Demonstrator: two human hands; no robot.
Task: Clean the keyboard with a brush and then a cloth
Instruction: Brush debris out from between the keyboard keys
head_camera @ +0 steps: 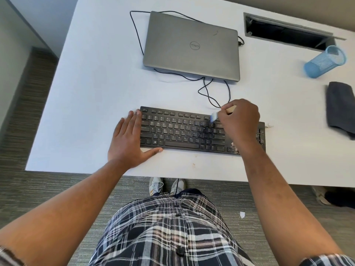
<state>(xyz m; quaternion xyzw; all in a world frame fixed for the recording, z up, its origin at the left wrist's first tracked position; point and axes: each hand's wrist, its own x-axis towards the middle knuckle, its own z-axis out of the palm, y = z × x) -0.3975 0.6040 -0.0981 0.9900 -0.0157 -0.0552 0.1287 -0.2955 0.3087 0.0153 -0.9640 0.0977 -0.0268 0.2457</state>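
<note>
A black keyboard (178, 129) lies near the front edge of the white desk (92, 93). My left hand (130, 139) rests flat at the keyboard's left end, fingers straight, thumb along its front edge. My right hand (240, 120) grips a small brush (213, 116) with a wooden handle and pale ferrule; its blurred bristles touch the keys right of the middle. Light crumbs speckle the keyboard's right end. A dark grey folded cloth (340, 108) lies on the desk at the far right.
A shut grey laptop (192, 47) sits behind the keyboard, with a black cable (209, 93) looping between them. A blue mesh cup (324, 62) stands at the back right beside an open cable tray (284, 33). Crumbs lie on the desk by the keyboard's right end.
</note>
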